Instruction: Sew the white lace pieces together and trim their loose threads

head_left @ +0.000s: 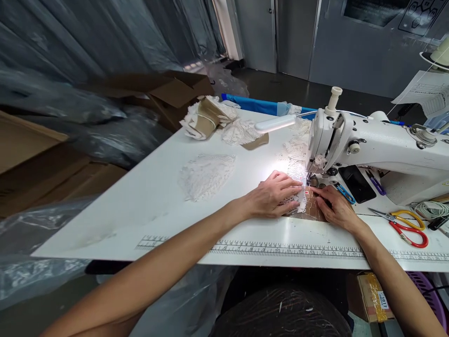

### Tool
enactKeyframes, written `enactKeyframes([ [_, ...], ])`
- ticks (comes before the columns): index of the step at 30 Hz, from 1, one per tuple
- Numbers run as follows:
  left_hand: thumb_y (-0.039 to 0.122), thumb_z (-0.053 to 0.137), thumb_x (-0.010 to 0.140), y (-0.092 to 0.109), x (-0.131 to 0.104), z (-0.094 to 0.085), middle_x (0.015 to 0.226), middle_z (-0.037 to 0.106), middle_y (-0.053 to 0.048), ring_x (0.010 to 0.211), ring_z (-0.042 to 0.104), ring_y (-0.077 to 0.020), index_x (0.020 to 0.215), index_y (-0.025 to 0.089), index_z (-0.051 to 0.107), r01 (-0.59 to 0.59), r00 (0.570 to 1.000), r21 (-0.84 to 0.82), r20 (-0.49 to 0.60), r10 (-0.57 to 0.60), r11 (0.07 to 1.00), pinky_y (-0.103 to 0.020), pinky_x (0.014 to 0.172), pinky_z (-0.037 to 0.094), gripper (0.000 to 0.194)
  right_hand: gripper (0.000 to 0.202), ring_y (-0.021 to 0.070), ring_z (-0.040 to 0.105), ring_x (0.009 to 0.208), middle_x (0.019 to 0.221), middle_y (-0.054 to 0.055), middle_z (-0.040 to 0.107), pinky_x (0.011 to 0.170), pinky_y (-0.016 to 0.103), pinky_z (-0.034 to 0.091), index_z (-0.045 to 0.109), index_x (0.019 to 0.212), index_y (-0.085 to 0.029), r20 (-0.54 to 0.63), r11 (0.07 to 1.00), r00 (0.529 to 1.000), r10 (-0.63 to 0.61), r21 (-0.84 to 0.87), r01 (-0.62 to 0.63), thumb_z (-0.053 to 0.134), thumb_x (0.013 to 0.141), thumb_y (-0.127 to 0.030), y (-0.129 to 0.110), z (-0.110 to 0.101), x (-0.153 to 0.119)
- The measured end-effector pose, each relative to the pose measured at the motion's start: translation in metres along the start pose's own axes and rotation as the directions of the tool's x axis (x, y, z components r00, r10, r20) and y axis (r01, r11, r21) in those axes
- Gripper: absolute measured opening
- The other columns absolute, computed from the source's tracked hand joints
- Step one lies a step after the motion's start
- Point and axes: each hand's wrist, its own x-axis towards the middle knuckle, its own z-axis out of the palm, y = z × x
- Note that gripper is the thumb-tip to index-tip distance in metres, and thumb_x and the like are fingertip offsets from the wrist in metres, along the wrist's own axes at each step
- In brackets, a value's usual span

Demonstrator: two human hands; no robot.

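White lace fabric [298,164] runs under the needle area of a white sewing machine [326,140]. My left hand [278,194] lies flat on the lace, its fingers stretched toward the presser foot. To the right of the needle, my right hand [333,203] rests on the brown plate [310,208] in front of the machine, index finger pointing at the foot and thumb apart from it. A lit lamp [275,123] shines on the stitching spot. One flat lace piece [208,175] lies on the table to the left.
Folded lace with brown card [206,119] sits at the table's back edge. Right of my right hand are scissors [407,224], blue snips [345,193] and a black phone [358,183]. A ruler strip [280,250] lines the front edge. Cardboard boxes [175,93] stand beyond the table.
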Motion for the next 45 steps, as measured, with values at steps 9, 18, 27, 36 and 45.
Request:
enactKeyframes([
  [9,0.019,0.050,0.099,0.002,0.002,0.007,0.082,0.072,-0.004,0.067,0.063,-0.0141,0.081,0.016,0.069,-0.127,0.986,-0.032,-0.110,0.123,0.991,-0.030,0.061,0.051,0.026,0.035,0.0197,0.062,0.087,0.098,0.008,0.064,0.079,0.035,0.052,0.073,0.117,-0.024,0.001,0.998,0.999,-0.040,0.039,0.040,0.050,0.092,-0.015,0.000,-0.003,-0.002],
  [18,0.021,0.050,0.098,0.005,0.001,0.014,0.083,0.075,-0.004,0.069,0.068,-0.0138,0.080,0.016,0.068,0.003,0.983,-0.032,-0.183,-0.009,0.999,-0.030,0.061,0.056,0.026,0.044,0.0205,0.058,0.091,0.099,0.005,0.063,0.083,0.037,0.046,0.072,0.119,-0.034,0.174,0.966,0.954,-0.245,-0.042,0.256,0.059,0.084,-0.013,-0.010,-0.007,-0.005],
  [27,0.015,0.049,0.098,0.004,0.002,0.015,0.089,0.076,-0.003,0.069,0.066,-0.0131,0.081,0.017,0.067,-0.125,0.985,0.018,-0.116,0.126,0.992,-0.032,0.063,0.050,0.025,0.041,0.0205,0.058,0.091,0.097,0.006,0.062,0.081,0.036,0.045,0.073,0.118,-0.032,0.160,0.971,0.959,-0.233,-0.020,0.239,0.056,0.086,-0.013,-0.011,-0.006,-0.006],
  [36,0.015,0.048,0.098,0.004,-0.001,0.016,0.093,0.076,-0.003,0.068,0.062,-0.0136,0.080,0.017,0.067,-0.141,0.987,0.087,-0.060,0.146,0.986,-0.032,0.063,0.047,0.026,0.039,0.0204,0.059,0.090,0.097,0.006,0.063,0.081,0.037,0.045,0.074,0.116,-0.032,0.149,0.966,0.957,-0.250,-0.025,0.257,0.056,0.087,-0.014,-0.011,-0.006,-0.005],
  [45,0.014,0.049,0.098,0.005,0.003,0.009,0.093,0.077,-0.002,0.071,0.063,-0.0139,0.084,0.017,0.066,-0.206,0.966,0.092,-0.144,0.217,0.974,-0.032,0.065,0.047,0.022,0.036,0.0201,0.059,0.089,0.094,0.007,0.062,0.080,0.037,0.045,0.076,0.111,-0.027,0.119,0.966,0.959,-0.257,0.035,0.255,0.054,0.087,-0.013,-0.011,-0.006,-0.005],
])
